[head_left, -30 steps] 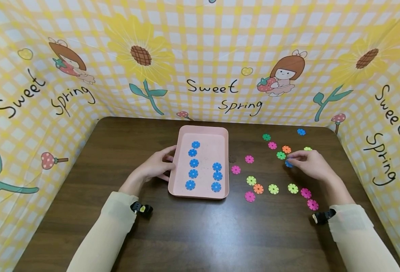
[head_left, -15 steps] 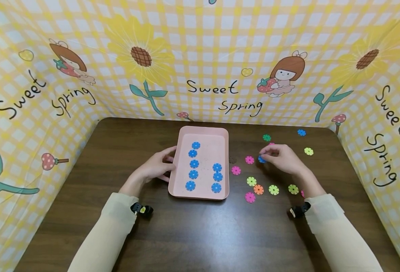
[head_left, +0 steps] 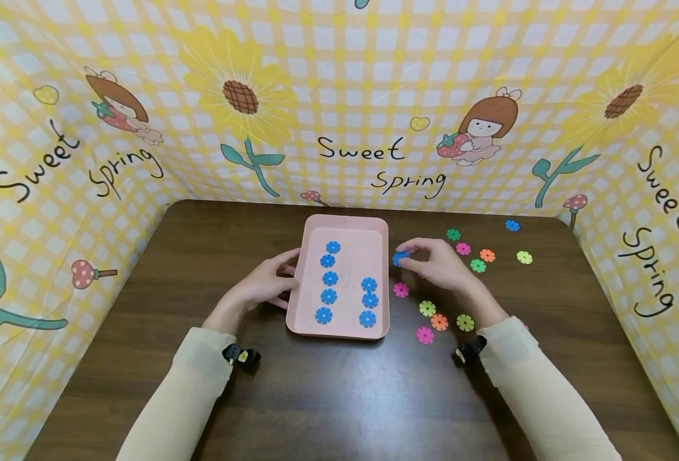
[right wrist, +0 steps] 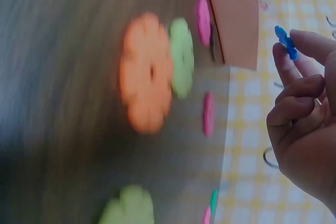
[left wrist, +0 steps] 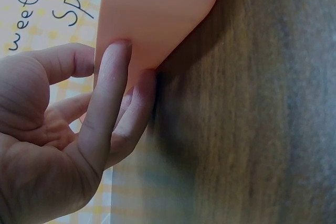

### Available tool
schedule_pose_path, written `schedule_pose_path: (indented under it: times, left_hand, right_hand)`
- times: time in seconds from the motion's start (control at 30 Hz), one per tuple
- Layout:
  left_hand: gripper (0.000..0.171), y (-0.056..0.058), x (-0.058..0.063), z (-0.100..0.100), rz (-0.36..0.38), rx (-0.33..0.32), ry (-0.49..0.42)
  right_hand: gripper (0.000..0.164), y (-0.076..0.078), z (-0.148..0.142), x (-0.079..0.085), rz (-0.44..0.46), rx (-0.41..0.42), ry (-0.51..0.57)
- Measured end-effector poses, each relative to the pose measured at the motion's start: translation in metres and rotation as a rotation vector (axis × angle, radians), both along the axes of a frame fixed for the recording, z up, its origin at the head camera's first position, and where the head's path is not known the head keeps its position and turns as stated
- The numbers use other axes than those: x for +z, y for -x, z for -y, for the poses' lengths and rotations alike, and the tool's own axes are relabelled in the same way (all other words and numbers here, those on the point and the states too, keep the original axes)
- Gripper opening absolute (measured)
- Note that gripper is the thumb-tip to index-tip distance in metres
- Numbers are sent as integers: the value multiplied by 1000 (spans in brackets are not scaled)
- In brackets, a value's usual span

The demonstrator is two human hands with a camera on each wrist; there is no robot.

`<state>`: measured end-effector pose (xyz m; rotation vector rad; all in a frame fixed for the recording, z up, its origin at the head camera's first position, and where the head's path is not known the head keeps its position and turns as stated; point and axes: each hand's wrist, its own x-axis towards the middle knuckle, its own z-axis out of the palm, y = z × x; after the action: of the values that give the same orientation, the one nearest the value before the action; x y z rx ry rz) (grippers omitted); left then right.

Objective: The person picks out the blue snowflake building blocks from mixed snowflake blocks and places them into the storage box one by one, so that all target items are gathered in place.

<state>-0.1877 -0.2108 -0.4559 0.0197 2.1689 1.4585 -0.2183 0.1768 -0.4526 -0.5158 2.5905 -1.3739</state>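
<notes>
A shallow pink tray [head_left: 348, 256] stands on the table in the head view, bearing two columns of blue notched plastic discs [head_left: 330, 278]. My left hand [head_left: 262, 278] touches its left side; in the left wrist view the fingertips [left wrist: 119, 51] lie against the outer wall. Just beyond the tray's right rim, my right hand [head_left: 440, 262] pinches a blue notched disc [head_left: 400, 258] between thumb and forefinger. The right wrist view has that disc [right wrist: 286, 43] held at the fingertips, the other fingers curled in. Part of a pink disc is hidden beneath the right hand.
Right of the tray lie loose discs: pink [head_left: 401, 290], orange [head_left: 439, 322], yellow-green [head_left: 465, 322], green [head_left: 478, 266] and one blue [head_left: 512, 225] far back. A yellow checked cloth [head_left: 362, 83] surrounds the back and sides of the brown table [head_left: 316, 397].
My right hand has picked up the blue disc from among the loose discs and carried it left, up to the tray's right edge. My left hand has stayed at the tray's side.
</notes>
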Motion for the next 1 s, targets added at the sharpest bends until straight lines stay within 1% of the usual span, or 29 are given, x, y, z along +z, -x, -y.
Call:
schedule_pose_path:
  times: [0.17, 0.3, 0.37, 0.43, 0.5, 0.63, 0.73, 0.87, 1.0]
  left_hand:
    - [81, 1, -2, 0, 1, -3, -3]
    - [81, 1, -2, 0, -2, -5, 0]
    - [81, 2, -2, 0, -3, -3, 3]
    - [80, 2, -2, 0, -5, -1, 6]
    - [81, 3, -2, 0, -4, -3, 2]
    - [81, 2, -3, 0, -1, -3, -3]
    - [80, 2, -3, 0, -1, 2, 0]
    - [80, 1, -1, 0, 5, 4, -2]
    - [81, 1, 0, 0, 6, 3, -6]
  right_hand:
    - [27, 3, 21, -8, -32, 45, -12]
    - [27, 5, 37, -16, -51, 49, -11]
    - [28, 5, 44, -19, -53, 49, -37]
    - [29, 6, 51, -22, -52, 55, -91]
    - [31, 6, 56, -23, -61, 53, -173]
    - [34, 6, 64, -21, -115, 58, -339]
    - [36, 6, 66, -18, -153, 72, -402]
    - [37, 5, 64, -14, -172, 80, -407]
    - [38, 4, 60, -13, -169, 63, -352]
